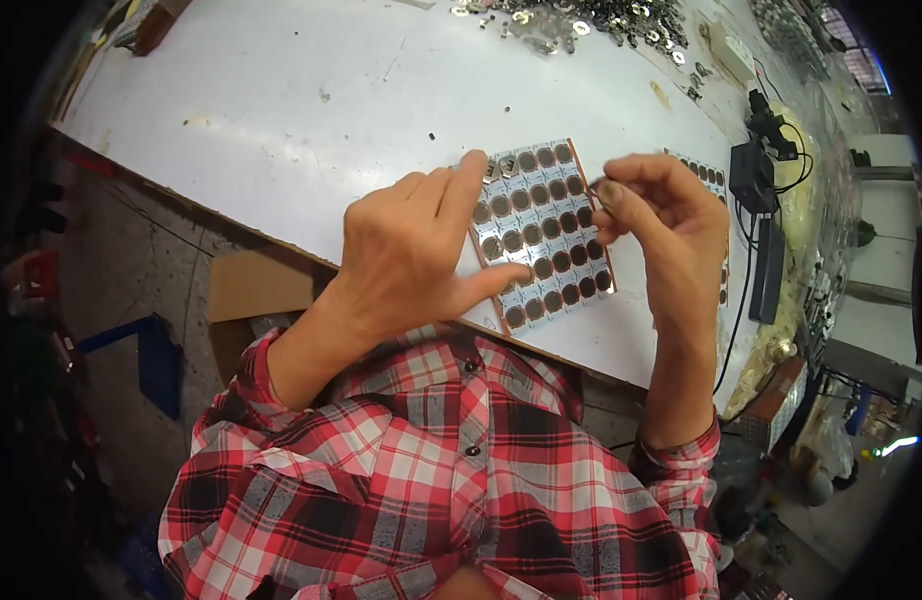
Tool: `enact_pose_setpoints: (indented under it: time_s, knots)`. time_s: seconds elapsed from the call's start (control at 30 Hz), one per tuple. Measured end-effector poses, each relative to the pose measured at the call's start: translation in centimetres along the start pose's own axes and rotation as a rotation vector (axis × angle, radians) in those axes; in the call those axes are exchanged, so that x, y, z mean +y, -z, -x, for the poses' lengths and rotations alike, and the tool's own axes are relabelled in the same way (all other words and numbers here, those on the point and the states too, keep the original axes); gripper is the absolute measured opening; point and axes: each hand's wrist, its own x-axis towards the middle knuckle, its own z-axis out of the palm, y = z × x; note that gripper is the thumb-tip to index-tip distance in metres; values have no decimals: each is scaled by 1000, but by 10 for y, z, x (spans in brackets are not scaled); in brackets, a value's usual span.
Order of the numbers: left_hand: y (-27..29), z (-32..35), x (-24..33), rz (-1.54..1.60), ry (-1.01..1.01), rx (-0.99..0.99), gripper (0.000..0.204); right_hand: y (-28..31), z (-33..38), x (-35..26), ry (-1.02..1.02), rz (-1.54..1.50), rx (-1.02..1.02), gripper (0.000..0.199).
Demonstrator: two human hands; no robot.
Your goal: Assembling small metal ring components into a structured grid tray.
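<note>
At the left, beyond the edge of the white worktop [261, 110], an open cardboard box [256, 295] is seen below, near the red plaid shirt [411, 370]. The left hand [406, 245] is laid over the left side of a rectangular panel [546, 210] printed with rows of dark discs. Its grip is spread: the index finger is stretched toward the panel's far left corner, the thumb is rested on the near left part, and nothing is seen to be pinched between them. Beside that index fingertip, a few silver metal pieces [508, 166] are set on the far end of the panel.

The panel is placed flat on the worktop between the two hands, with its long axis run from far to near and its far end slanted a little to the left. By the left hand it is partly covered; by the right hand [616, 195] its right edge is closely neighboured. From the right grip, the panel is found directly to the left, and the silver pieces to the left and slightly farther. The right thumb and index finger are brought together on what appears to be a small dark piece [594, 188], too small to be identified.

Farther off, loose metal parts [626, 25] are heaped. At the right, a second disc panel [703, 172] is partly hidden by the right hand, and a black power adapter [751, 178] is seen beyond it.
</note>
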Motion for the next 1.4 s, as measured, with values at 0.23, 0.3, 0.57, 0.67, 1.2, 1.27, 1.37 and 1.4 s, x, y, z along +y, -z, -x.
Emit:
enact_pose_setpoints:
  time_s: [0.23, 0.3, 0.57, 0.67, 1.2, 1.27, 1.37, 1.4]
  knots:
    - [2, 10, 4, 8, -44, -7, 59, -15, -30, 17, -148, -44, -53, 22]
    - [-1, 10, 4, 23, -33, 12, 56, -18, -31, 22, -139, 3, -47, 22]
    - [1, 11, 6, 84, 4, -48, 60, -27, -31, 22, -87, 165, -20, 20]
    - [4, 6, 11, 112, 22, -104, 58, -30, -31, 22, -51, 232, -48, 15]
    - [-6, 5, 12, 17, 5, -90, 60, -36, -35, 40, 313, 413, -56, 11]
    - [-6, 3, 14, -14, 17, -126, 62, -33, -36, 39, 330, 427, -75, 11]
    - [-6, 4, 15, -26, 32, -139, 63, -30, -37, 38, 224, 394, -119, 13]
    - [-5, 4, 15, -26, 33, -139, 63, -28, -41, 40, 272, 369, -151, 14]
